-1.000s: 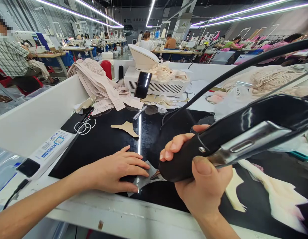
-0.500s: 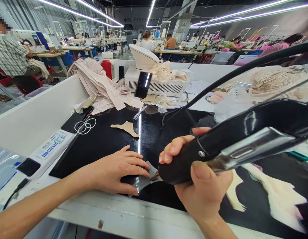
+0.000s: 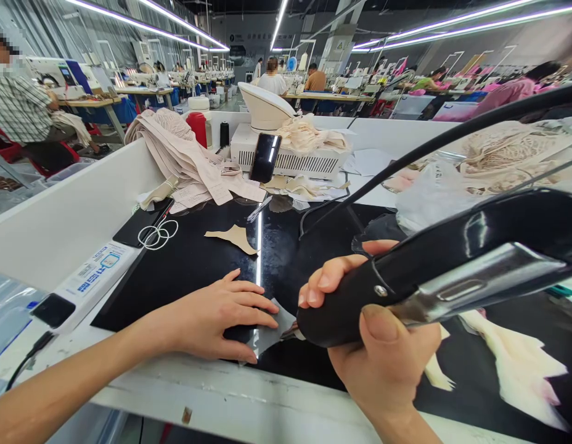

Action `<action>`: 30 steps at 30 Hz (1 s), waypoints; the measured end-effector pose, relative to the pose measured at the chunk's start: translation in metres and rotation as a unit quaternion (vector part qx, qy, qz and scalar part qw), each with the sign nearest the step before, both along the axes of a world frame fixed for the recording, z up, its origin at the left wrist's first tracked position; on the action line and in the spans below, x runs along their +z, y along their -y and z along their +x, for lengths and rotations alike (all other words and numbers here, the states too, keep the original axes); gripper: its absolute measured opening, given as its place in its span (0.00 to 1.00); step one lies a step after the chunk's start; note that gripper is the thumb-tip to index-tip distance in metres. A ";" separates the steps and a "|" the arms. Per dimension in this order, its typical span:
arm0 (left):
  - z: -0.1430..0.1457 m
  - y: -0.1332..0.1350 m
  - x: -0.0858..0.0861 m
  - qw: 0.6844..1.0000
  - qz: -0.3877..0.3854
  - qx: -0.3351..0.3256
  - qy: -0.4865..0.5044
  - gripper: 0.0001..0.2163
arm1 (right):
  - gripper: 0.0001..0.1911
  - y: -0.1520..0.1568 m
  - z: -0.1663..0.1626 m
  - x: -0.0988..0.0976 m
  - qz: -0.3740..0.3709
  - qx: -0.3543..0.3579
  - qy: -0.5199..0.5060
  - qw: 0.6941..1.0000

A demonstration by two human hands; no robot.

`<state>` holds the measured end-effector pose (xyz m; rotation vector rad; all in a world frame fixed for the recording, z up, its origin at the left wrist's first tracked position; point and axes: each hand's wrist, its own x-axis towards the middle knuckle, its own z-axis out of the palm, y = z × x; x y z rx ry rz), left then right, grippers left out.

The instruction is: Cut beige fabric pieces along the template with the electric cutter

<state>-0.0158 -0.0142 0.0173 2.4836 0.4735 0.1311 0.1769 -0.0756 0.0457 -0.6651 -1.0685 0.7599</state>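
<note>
My left hand (image 3: 216,317) lies flat, fingers stretched, pressing a small grey fabric piece (image 3: 270,333) onto the glossy black work surface (image 3: 198,259). My right hand (image 3: 376,345) is wrapped round the black handle of a hand-held tool (image 3: 452,271) with a metal trigger bar, its lower end right beside the grey piece. A black cord (image 3: 434,145) runs from the tool up and right. A tan cut fabric piece (image 3: 235,237) lies further back on the black surface.
A white divider wall (image 3: 59,216) borders the left. Behind stand a white machine (image 3: 286,157), a phone (image 3: 265,157), stacked beige fabric (image 3: 179,151), a red bottle (image 3: 198,126) and white rings (image 3: 157,234). Pale fabric (image 3: 512,364) lies at right. Other people work at distant tables.
My right hand and the tool have shifted slightly to the right and down. My left hand stays flat on the grey piece.
</note>
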 end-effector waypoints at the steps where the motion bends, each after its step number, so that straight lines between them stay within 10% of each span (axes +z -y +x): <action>1: 0.000 0.000 0.000 1.000 0.000 -0.001 0.001 0.24 | 0.20 0.000 0.000 0.000 -0.003 -0.001 0.000 1.000; 30: 0.000 0.001 -0.003 1.000 0.014 0.000 0.005 0.23 | 0.19 0.000 -0.006 0.001 -0.017 -0.037 -0.015 0.999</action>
